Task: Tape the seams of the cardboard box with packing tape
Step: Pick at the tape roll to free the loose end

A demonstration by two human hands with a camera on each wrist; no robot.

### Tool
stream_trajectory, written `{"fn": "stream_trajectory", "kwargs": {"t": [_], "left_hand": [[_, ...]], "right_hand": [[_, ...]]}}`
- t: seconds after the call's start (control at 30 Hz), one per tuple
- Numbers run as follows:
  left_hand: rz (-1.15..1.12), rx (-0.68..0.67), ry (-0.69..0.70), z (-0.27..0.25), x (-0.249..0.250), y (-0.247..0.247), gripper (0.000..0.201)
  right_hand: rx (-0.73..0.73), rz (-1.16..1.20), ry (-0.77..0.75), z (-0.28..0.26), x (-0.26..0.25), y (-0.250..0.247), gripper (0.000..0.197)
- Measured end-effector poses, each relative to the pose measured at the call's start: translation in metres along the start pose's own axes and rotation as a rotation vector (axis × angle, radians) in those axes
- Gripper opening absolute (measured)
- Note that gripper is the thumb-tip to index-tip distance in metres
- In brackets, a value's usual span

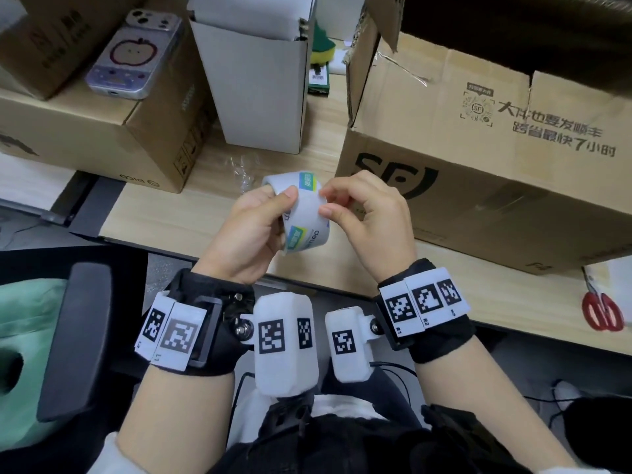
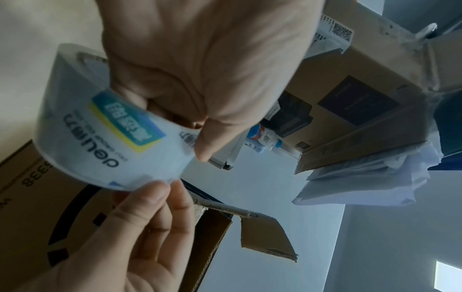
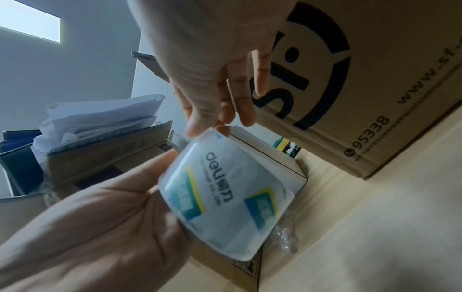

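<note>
We find the tape roll (image 1: 301, 213) held above the desk (image 1: 212, 186), just in front of the big cardboard box (image 1: 478, 172). The left hand (image 1: 246, 230) is clamped on the roll; the right hand (image 1: 369, 213) pinches at its outer wrap, apparently seeking the loose end. We judge a fingernail should scrape along the wrap while the left hand steadies the roll. The roll's core axis runs roughly towards the box, tilted.

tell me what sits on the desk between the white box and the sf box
Mostly bare desk; at its far end lie a green-yellow sponge and a dark packet, seen in the head view.
</note>
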State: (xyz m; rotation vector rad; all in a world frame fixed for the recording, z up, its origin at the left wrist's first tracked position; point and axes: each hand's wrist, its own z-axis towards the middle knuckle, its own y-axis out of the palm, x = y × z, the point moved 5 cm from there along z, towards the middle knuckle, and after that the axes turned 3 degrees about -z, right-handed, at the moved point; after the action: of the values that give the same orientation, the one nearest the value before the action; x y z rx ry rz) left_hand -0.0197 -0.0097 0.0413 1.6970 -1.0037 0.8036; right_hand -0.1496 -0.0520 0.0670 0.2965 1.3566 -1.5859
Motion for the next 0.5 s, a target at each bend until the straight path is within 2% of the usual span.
{"fn": "stream_trajectory", "kwargs": {"t": [0.1,0.23,0.33,0.5], "left_hand": [[-0.011,-0.012,0.004,0.0008,0.0002,0.0006,0.026],[-0.053,-0.002,0.003,0.0017,0.0004,-0.0008,0.026],[-0.073,-0.004,0.002,0.002,0.0005,-0.003,0.031],[-0.054,0.005,0.0,0.0019,0.0008,-0.004,0.032]], "right_hand": [[-0.009,0.036,0.037,0.0014,0.0028,0.0022,0.02],[-0.03,0.003,0.034,0.0011,0.003,0.0081,0.004],[-0.031,0.034,0.066,0.001,0.0028,0.01,0.003],[-0.028,-0.003,0.015,0.0013,-0.0018,0.008,0.027]]}}
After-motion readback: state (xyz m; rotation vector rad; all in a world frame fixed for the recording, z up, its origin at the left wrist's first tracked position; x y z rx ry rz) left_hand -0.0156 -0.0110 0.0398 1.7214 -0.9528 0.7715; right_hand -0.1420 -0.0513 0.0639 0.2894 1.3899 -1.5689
